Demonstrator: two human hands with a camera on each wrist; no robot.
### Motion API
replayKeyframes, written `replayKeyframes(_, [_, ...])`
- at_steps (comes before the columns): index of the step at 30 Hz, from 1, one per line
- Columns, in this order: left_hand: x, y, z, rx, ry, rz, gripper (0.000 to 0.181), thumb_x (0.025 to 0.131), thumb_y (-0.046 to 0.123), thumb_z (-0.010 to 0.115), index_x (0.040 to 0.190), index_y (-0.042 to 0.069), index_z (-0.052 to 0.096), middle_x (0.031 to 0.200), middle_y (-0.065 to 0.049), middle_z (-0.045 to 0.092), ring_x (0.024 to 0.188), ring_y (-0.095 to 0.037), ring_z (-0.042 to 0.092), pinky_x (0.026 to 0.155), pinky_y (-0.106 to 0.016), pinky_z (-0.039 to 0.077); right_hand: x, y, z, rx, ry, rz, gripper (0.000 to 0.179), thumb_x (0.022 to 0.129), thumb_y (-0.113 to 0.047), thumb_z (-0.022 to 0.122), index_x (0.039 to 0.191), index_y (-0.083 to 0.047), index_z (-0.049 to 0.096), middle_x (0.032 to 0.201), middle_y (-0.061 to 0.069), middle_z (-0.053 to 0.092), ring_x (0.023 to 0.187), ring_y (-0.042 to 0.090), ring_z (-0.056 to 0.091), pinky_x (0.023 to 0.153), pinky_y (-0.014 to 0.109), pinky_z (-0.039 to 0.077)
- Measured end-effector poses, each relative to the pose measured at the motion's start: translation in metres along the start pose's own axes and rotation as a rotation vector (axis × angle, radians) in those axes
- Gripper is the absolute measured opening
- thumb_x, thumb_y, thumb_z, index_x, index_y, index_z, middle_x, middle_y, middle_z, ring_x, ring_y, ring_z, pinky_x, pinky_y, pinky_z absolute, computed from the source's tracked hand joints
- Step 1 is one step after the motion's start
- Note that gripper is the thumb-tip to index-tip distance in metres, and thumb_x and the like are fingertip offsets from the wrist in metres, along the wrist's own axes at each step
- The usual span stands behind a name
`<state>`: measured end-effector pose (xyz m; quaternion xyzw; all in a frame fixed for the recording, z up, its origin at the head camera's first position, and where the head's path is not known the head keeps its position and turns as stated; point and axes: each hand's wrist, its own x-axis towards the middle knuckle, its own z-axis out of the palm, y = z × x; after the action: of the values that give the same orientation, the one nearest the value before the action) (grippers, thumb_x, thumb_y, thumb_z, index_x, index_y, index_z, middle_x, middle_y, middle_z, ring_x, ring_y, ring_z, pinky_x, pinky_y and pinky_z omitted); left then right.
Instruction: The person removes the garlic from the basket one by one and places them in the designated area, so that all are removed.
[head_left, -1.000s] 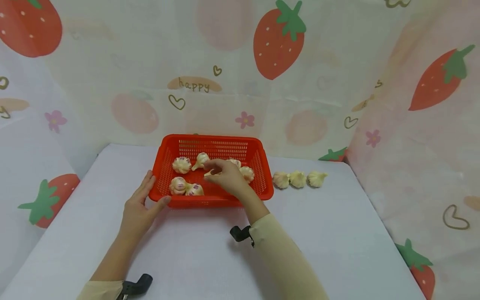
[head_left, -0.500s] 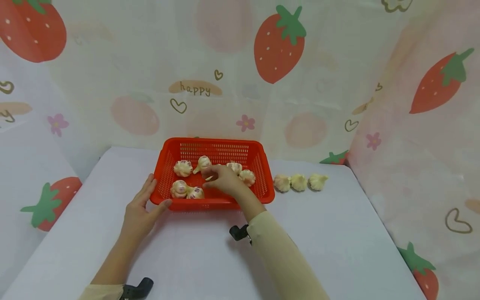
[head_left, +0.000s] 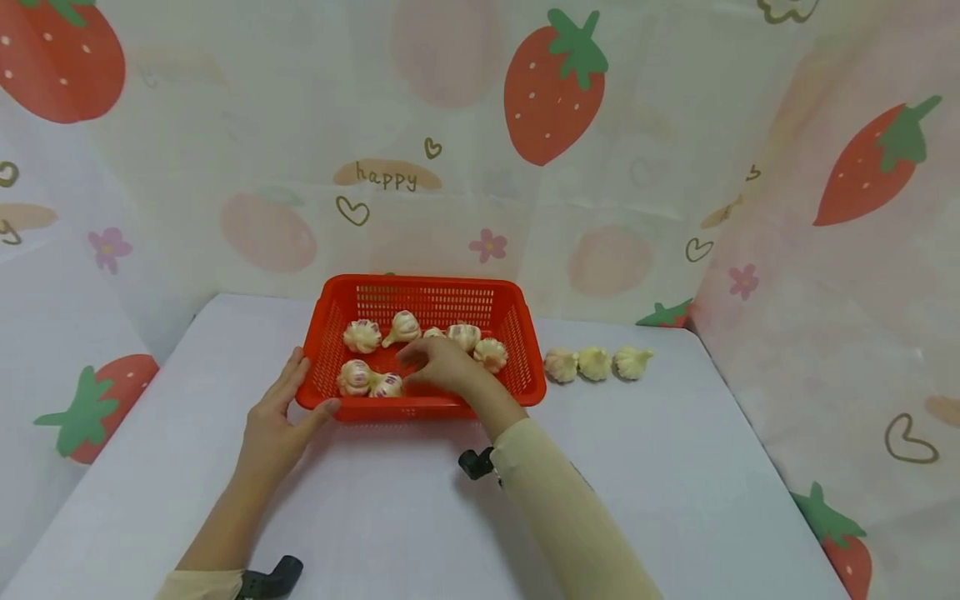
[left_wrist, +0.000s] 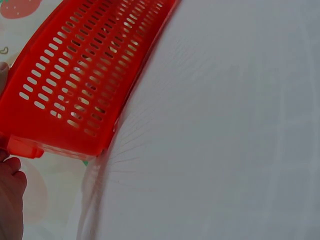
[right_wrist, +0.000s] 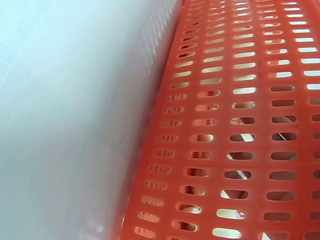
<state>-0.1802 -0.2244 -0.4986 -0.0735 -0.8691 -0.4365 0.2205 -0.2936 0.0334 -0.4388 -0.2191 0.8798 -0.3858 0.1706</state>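
Observation:
My left hand (head_left: 276, 425) grips the left front corner of a red slotted plastic basket (head_left: 420, 407), its thumb on the front rim and its fingers along the left side. In the left wrist view, curled fingers (left_wrist: 11, 177) show near the basket's corner. My right hand (head_left: 442, 367) reaches over the front rim into the basket, fingers bent downward, thumb and forefinger apart. I cannot tell whether it holds a garlic bulb beneath its palm. Around it lie several garlic bulbs, including a pair (head_left: 354, 377) at the front left and another bulb (head_left: 491, 354) at the right.
Three garlic bulbs (head_left: 594, 364) lie in a row on the white table (head_left: 645, 492), just right of the basket. A strawberry-print curtain (head_left: 450, 125) stands close behind the basket and around the sides. Black wrist-camera mounts (head_left: 477, 463) project from both sleeves.
My right hand has lowered slightly and shifted left inside the basket. The pale stem earlier visible between its fingers no longer shows. My left hand keeps its place at the corner.

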Motion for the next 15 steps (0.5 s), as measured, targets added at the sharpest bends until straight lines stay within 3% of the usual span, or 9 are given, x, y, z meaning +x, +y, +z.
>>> replayKeyframes(8, [-0.0002, 0.0013, 0.0002, -0.01, -0.001, 0.008, 0.083, 0.089, 0.033, 0.082, 0.158, 0.015, 0.04, 0.166, -0.002, 0.034, 0.154, -0.025, 0.032, 0.104, 0.001, 0.023, -0.0019, -0.0004, 0.0013, -0.006, -0.074, 0.049, 0.04, 0.091, -0.017, 0.078, 0.13, -0.014, 0.07, 0.118, -0.005, 0.072, 0.104, 0.011, 0.065, 0.097, 0.031, 0.055])
replayKeyframes(15, [0.0006, -0.0001, 0.0003, -0.012, -0.003, 0.007, 0.084, 0.088, 0.033, 0.082, 0.158, 0.015, 0.039, 0.166, -0.002, 0.034, 0.154, -0.024, 0.032, 0.104, 0.001, 0.023, -0.0009, -0.0002, 0.0008, -0.008, -0.127, 0.031, 0.037, 0.091, -0.016, 0.078, 0.128, -0.016, 0.072, 0.115, -0.005, 0.072, 0.103, 0.01, 0.065, 0.093, 0.028, 0.055])
